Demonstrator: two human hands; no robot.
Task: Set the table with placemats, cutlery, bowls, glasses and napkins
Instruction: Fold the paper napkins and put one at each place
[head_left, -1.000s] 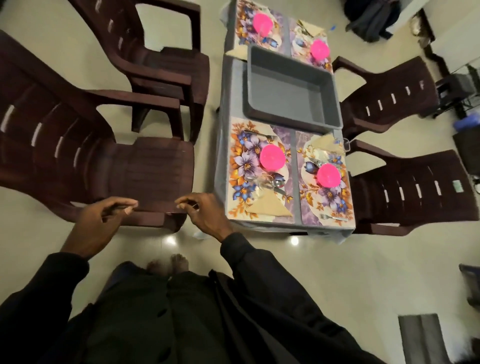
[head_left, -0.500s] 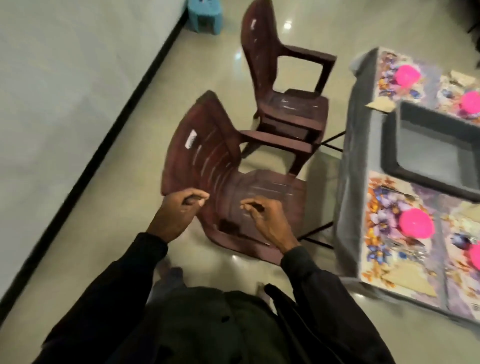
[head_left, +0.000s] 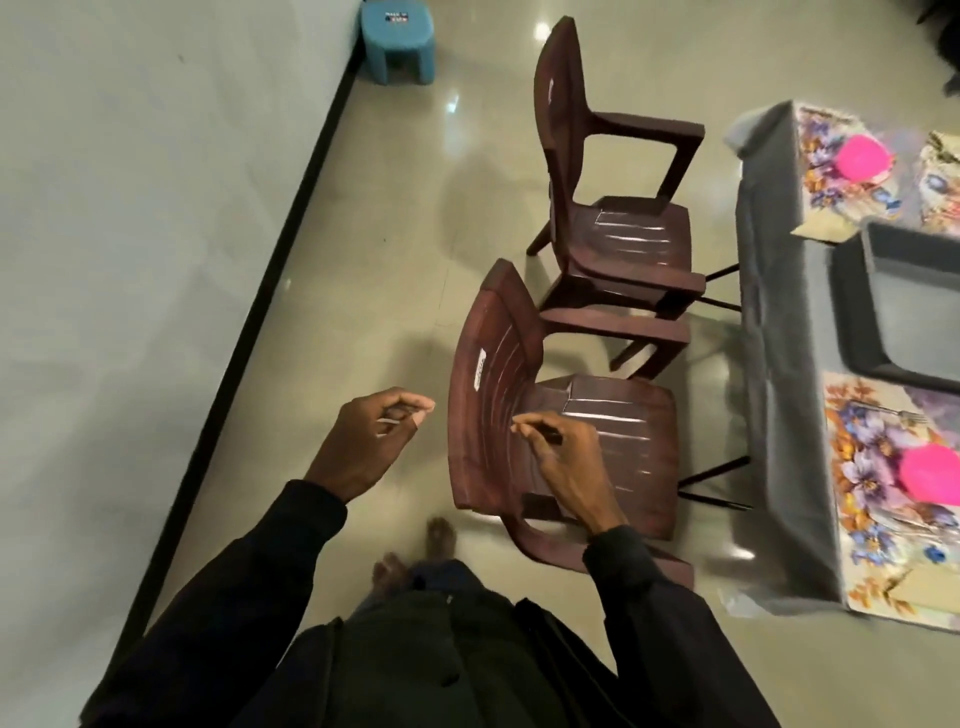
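Observation:
The table (head_left: 779, 415), draped in grey cloth, runs along the right edge of the head view. On its near end lies a floral placemat (head_left: 862, 499) with a pink bowl (head_left: 930, 475) and a fork (head_left: 904, 414). A second floral placemat (head_left: 821, 171) at the far end carries another pink bowl (head_left: 865, 158), with a beige napkin (head_left: 826, 226) beside it. My left hand (head_left: 369, 441) hangs loosely curled over the floor and holds nothing. My right hand (head_left: 561, 452) hovers loosely curled over the back of the near brown chair (head_left: 613, 436).
A grey tray (head_left: 852, 312) sits mid-table. A second brown chair (head_left: 613, 223) stands further along the table's left side. A white wall (head_left: 130, 260) with a black skirting runs on the left. A blue stool (head_left: 397, 41) stands at the far wall.
Both hands have come off the near chair and the left one now hangs clear of it. My view has swung left, so the table has slid to the right edge.

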